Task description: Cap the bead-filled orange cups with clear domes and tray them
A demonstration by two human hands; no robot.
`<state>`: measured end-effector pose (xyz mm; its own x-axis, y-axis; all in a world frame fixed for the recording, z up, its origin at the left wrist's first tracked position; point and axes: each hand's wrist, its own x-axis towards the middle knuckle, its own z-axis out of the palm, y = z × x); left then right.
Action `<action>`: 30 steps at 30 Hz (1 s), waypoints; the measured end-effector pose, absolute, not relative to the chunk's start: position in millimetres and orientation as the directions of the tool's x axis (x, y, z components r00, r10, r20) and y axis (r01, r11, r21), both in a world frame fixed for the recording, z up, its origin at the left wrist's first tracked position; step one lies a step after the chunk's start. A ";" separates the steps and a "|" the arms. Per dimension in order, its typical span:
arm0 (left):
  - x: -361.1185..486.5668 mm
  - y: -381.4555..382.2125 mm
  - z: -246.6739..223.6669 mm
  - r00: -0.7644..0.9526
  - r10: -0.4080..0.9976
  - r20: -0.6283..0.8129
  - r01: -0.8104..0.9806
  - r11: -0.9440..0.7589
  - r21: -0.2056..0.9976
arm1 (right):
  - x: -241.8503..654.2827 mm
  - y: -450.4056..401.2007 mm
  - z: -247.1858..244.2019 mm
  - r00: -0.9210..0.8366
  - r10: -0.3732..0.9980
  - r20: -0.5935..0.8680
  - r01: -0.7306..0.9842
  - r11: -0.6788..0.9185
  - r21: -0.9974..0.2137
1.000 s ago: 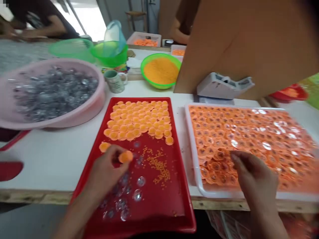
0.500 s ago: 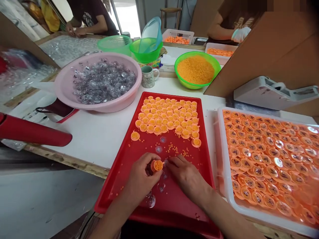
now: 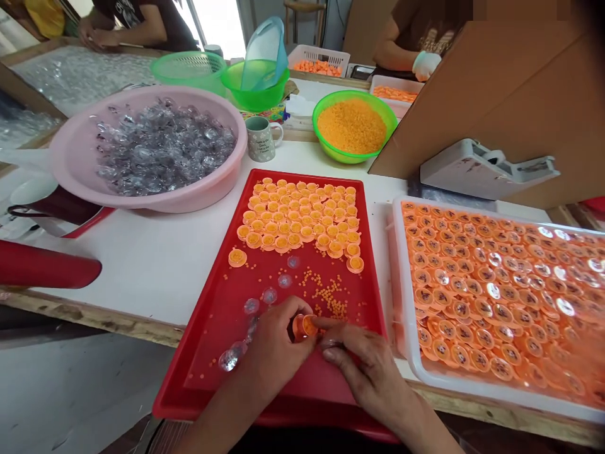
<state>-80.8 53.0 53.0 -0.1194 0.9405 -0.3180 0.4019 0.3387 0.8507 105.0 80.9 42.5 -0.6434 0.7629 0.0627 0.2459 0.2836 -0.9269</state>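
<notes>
My left hand (image 3: pixel 278 343) is closed around a small orange toy cup (image 3: pixel 307 325) with yellow grains inside, its mouth tilted toward my right hand. The index finger of my right hand (image 3: pixel 362 353) touches the cup's rim. Its thumb and other fingers curl around what looks like a clear plastic dome, mostly hidden. Both hands are above a red tray (image 3: pixel 208 328). Several clear domes (image 3: pixel 269 295) lie on the tray by my left hand. Loose yellow grains (image 3: pixel 331 299) are scattered beyond my fingers. Filled orange cups on saucers (image 3: pixel 295 227) cover the tray's far part.
A pink basin (image 3: pixel 70 151) of clear plastic pieces stands left, beside a mug (image 3: pixel 261 140). A green bowl (image 3: pixel 347 157) of yellow grains sits behind the tray. Right are a white bin (image 3: pixel 416 372) of lidded cups and a tape dispenser (image 3: pixel 477 167). Two people sit opposite.
My right hand has moved from the clear domes to the cup's rim. More grains lie loose on the tray. The view has shifted, and my left hand still holds the cup.
</notes>
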 end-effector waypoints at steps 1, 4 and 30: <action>-80.4 52.4 52.1 -0.134 0.941 -0.309 0.414 0.337 0.845 | 110.9 80.1 39.7 -0.628 0.776 0.053 0.275 0.286 -0.918; -80.9 50.2 48.2 -0.156 0.944 -0.292 0.441 0.331 0.834 | 129.2 77.9 32.4 -0.557 0.830 0.015 0.373 0.266 -0.889; -68.6 54.1 55.4 -0.056 0.800 -0.598 -0.431 0.521 0.737 | 105.5 101.7 34.7 -0.387 0.855 -0.345 0.100 -0.333 -0.937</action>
<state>-68.6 54.1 55.4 -0.0564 0.7995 -0.5980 -0.4310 0.5208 0.7369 105.5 101.7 34.7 -0.3869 0.8550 -0.3454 0.1000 -0.3334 -0.9375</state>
